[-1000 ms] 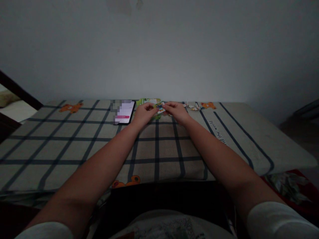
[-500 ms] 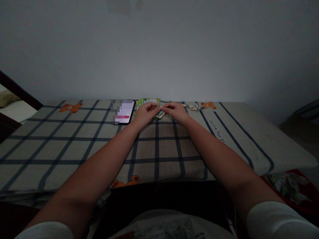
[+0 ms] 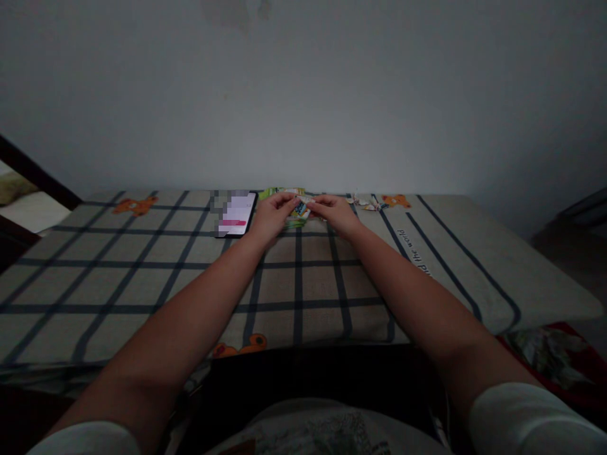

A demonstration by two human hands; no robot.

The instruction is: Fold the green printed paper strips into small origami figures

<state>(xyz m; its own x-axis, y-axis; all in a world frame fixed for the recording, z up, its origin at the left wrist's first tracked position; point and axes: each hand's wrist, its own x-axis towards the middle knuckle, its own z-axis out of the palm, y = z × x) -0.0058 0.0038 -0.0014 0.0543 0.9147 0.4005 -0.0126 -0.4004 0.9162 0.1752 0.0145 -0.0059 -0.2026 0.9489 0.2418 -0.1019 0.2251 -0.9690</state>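
Note:
A small printed packet (image 3: 301,208), patterned in white, blue and green, is pinched between my two hands near the far side of the table. My left hand (image 3: 274,217) grips its left side with thumb and fingers. On the other side, my right hand (image 3: 333,213) has thumb and forefinger closed on its upper right corner. Behind and under the hands lie green printed packets (image 3: 284,190), partly covered by my fingers. Several small crumpled, whitish printed pieces (image 3: 366,203) lie to the right of my right hand.
A phone (image 3: 237,213) with its screen lit lies left of my left hand. The checked tablecloth (image 3: 279,272) covers the table, which meets a plain wall (image 3: 303,95). Below the table's right edge is a red container (image 3: 576,354) with crumpled wrappers in it.
My fingers have shifted slightly apart on the packet, so more of its printed face and a pale upper edge show. The phone and the crumpled pieces have stayed put.

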